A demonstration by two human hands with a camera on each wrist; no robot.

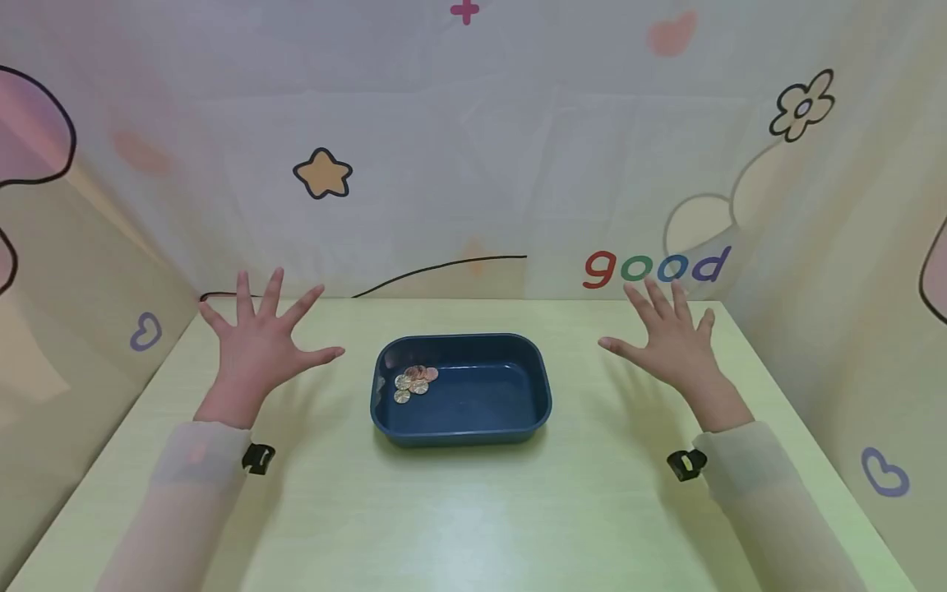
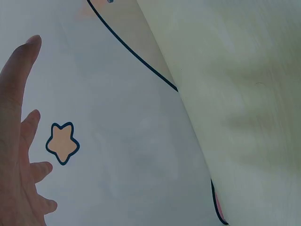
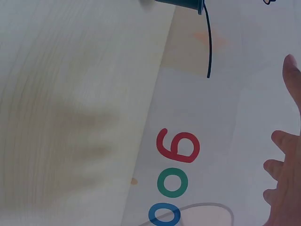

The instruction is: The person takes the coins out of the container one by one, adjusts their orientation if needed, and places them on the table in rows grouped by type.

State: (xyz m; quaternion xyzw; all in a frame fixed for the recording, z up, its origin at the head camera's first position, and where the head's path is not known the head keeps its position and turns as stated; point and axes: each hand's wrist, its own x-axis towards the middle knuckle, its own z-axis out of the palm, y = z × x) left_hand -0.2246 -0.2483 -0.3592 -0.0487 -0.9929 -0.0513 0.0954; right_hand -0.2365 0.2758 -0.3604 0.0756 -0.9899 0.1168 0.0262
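Observation:
A dark blue rectangular tray (image 1: 488,436) sits mid-table. Several coins (image 1: 418,386), some silvery and some coppery, lie in a cluster at its left end. To the left of the tray, my left hand (image 1: 259,349) hovers over the table with fingers spread wide and holds nothing. On the other side, my right hand (image 1: 676,345) is likewise raised, fingers splayed, touching nothing. Part of the left hand (image 2: 14,127) shows along the left edge of its wrist view. In the right wrist view, the right hand (image 3: 287,174) appears at the right edge, and a corner of the tray (image 3: 186,4) at the top.
The pale wooden table (image 1: 459,518) is bounded by a printed cloth backdrop (image 1: 473,164) behind and cloth at both sides. A black band piece (image 1: 258,459) is at the left cuff, and another black piece (image 1: 686,464) at the right cuff.

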